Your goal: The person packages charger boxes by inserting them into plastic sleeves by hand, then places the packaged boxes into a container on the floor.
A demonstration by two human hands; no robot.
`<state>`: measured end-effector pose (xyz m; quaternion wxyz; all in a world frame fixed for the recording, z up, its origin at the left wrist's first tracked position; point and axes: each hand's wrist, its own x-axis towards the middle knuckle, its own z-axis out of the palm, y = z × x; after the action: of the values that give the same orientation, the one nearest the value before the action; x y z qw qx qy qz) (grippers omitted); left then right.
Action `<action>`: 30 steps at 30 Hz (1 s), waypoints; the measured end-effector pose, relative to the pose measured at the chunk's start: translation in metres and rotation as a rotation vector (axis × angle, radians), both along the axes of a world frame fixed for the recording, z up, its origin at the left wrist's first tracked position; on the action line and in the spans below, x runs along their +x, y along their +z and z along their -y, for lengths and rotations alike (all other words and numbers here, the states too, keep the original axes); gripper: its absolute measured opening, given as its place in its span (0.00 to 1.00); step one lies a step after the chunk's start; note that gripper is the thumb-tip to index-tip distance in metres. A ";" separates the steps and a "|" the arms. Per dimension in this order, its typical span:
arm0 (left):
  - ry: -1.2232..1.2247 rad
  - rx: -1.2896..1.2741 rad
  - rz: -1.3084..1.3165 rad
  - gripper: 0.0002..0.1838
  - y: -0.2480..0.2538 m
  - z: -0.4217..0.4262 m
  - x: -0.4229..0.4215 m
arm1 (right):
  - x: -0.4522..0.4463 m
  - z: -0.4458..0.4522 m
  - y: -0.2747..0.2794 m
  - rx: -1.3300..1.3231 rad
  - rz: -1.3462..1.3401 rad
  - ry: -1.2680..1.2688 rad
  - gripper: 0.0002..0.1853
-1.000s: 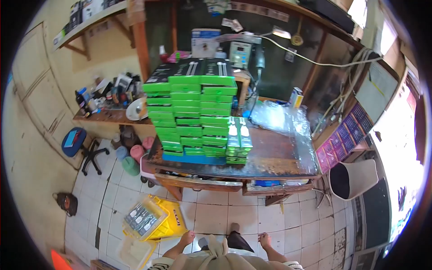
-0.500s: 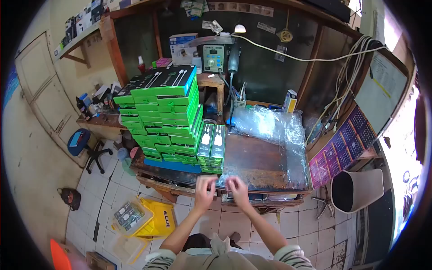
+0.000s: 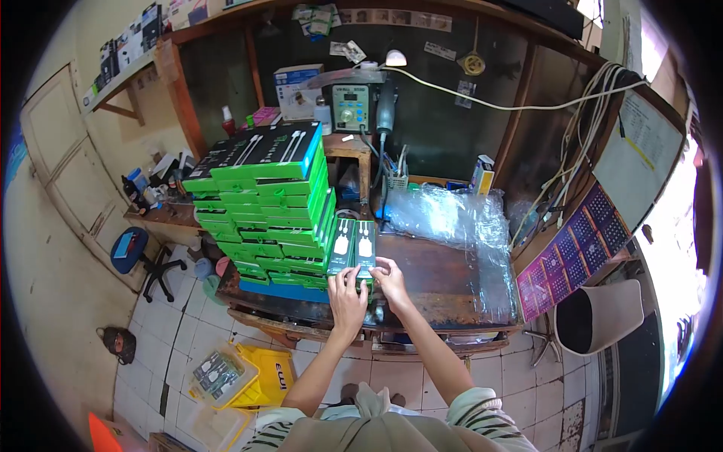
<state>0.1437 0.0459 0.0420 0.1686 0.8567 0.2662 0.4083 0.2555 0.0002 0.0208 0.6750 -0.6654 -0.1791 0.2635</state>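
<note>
Two small black-and-green cable boxes lie side by side on a low pile at the table's front edge, their tops showing white cable pictures. My left hand [image 3: 348, 303] has bent fingers closed over the near end of the left cable box [image 3: 341, 248]. On the other side, my right hand [image 3: 391, 285] grips the near right corner of the right cable box [image 3: 365, 245] between thumb and fingers. My hands partly hide the front of the low pile. Right beside it on the left rises a tall stack of larger green-and-black boxes [image 3: 263, 203], resting on a blue base.
Clear plastic wrap [image 3: 433, 215] covers the right part of the wooden table [image 3: 422, 271]. A soldering station [image 3: 351, 107] stands behind on a small shelf. Yellow bins [image 3: 265, 377] sit on the floor at lower left, and a chair [image 3: 599, 316] stands at right.
Both hands have moved forward and up from the table's front edge onto the two small boxes. They were touching nothing I can make out before. The view has shifted slightly.
</note>
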 end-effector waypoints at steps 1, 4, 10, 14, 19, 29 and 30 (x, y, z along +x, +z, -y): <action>-0.042 -0.035 0.053 0.20 0.000 0.000 0.002 | 0.002 0.004 -0.001 0.063 -0.028 0.011 0.22; -0.158 -0.092 0.129 0.20 0.009 0.013 0.010 | 0.003 0.022 0.008 0.192 -0.069 -0.012 0.21; -0.431 -0.428 0.220 0.23 -0.011 0.046 0.051 | 0.005 0.086 0.011 0.172 0.125 -0.246 0.20; -0.510 -0.500 0.032 0.23 -0.087 0.062 0.086 | 0.025 0.116 -0.058 -0.054 0.241 -0.435 0.18; -0.558 -0.566 -0.035 0.22 -0.117 0.080 0.097 | 0.026 0.136 -0.084 -0.241 0.330 -0.499 0.17; -0.421 -0.330 0.024 0.21 -0.061 0.100 0.099 | 0.043 0.170 -0.054 -0.403 0.584 -0.490 0.11; -0.430 -0.329 0.025 0.21 -0.050 0.104 0.107 | 0.050 0.181 -0.045 -0.373 0.598 -0.554 0.10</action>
<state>0.2510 -0.0578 -0.0082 0.3919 0.8496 0.1388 0.3247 0.3056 -0.1806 -0.0244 0.5071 -0.8456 -0.1309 -0.1033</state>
